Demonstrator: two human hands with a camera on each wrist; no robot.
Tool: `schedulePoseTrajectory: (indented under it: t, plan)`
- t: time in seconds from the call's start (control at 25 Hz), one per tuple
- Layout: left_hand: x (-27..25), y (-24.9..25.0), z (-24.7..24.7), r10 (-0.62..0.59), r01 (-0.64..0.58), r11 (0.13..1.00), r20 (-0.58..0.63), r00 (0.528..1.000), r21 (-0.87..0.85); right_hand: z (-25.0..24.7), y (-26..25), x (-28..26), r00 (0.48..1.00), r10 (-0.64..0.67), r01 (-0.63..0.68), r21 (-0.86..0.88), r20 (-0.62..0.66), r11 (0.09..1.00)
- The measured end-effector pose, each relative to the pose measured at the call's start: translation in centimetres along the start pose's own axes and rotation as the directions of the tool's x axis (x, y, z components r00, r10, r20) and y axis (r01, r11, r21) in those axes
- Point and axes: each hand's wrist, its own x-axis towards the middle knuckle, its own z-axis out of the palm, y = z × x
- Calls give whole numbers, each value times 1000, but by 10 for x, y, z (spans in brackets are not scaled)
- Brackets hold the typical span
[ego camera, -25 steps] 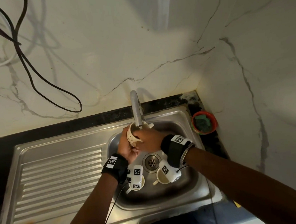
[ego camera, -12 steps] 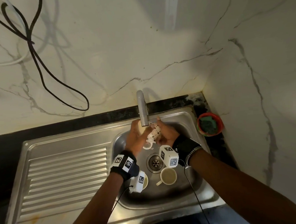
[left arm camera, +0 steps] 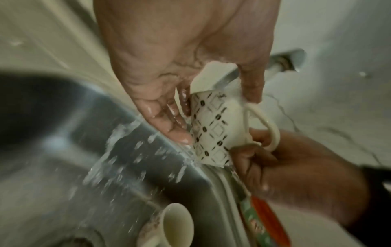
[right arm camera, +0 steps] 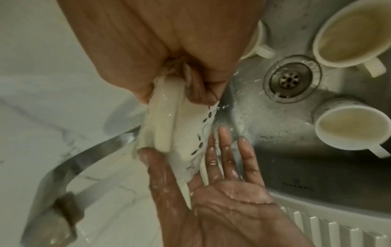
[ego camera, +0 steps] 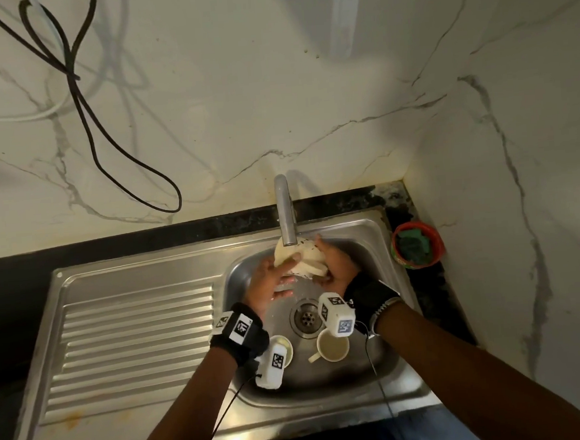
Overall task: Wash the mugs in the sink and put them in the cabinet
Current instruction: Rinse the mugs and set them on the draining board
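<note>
A cream mug with a dark diamond pattern (ego camera: 301,258) (left arm camera: 211,128) (right arm camera: 182,132) is held tilted under the faucet (ego camera: 285,213) (right arm camera: 84,160), with water splashing off it. My right hand (ego camera: 336,264) (left arm camera: 285,175) (right arm camera: 169,41) grips it by the handle. My left hand (ego camera: 272,283) (left arm camera: 167,107) (right arm camera: 224,192) lies flat against its side, fingers straight and wet, thumb on its base. Two plain cream mugs (ego camera: 332,345) (ego camera: 283,344) stand upright in the sink basin (ego camera: 389,378) near the drain (ego camera: 307,316); the left wrist camera hides part of one.
A red bowl holding a green scrubber (ego camera: 417,243) sits on the dark counter right of the sink. The ribbed drainboard (ego camera: 135,340) stretches to the left. A black cable (ego camera: 123,156) hangs on the marble wall. The right wrist view shows another mug's handle (right arm camera: 264,51) beside my palm.
The patterned mug went from upright under the spout to tipped on its side. My left hand moved from cupping it to lying flat against it.
</note>
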Motion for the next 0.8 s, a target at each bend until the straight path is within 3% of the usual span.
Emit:
schedulePoseTrajectory:
  t: [0.12,0.2,0.32,0.36,0.44,0.52,0.6,0.68,0.8]
  plan:
    - [6,-9,8,130,-130,989,17,991,64,-12,9,7,994,107,-105,112,-6,988]
    - [7,-9,17,180,-176,982,-49,982,74,-14,14,4,993,114,-109,159,-27,981]
    - [4,-9,18,243,-215,951,-106,964,221,-22,26,10,991,131,-125,165,-31,978]
    - [5,-11,14,259,-212,930,-127,958,300,-24,32,12,990,140,-137,111,-21,984]
    - [1,-15,1,362,-244,834,-157,919,495,-21,34,5,989,144,-149,-170,-40,974]
    - [-7,-21,-20,491,-286,650,-101,865,704,-21,34,2,997,39,-65,-506,-63,860]
    - [-18,-31,-47,446,-240,526,-24,895,816,-23,37,7,993,-111,55,-642,-48,765]
    - [-29,-44,-73,347,-142,493,-44,937,858,-22,41,9,985,-154,58,-676,-83,735]
    - [-51,-62,-111,321,-29,566,-188,928,824,-15,55,9,989,-95,-17,-718,-115,696]
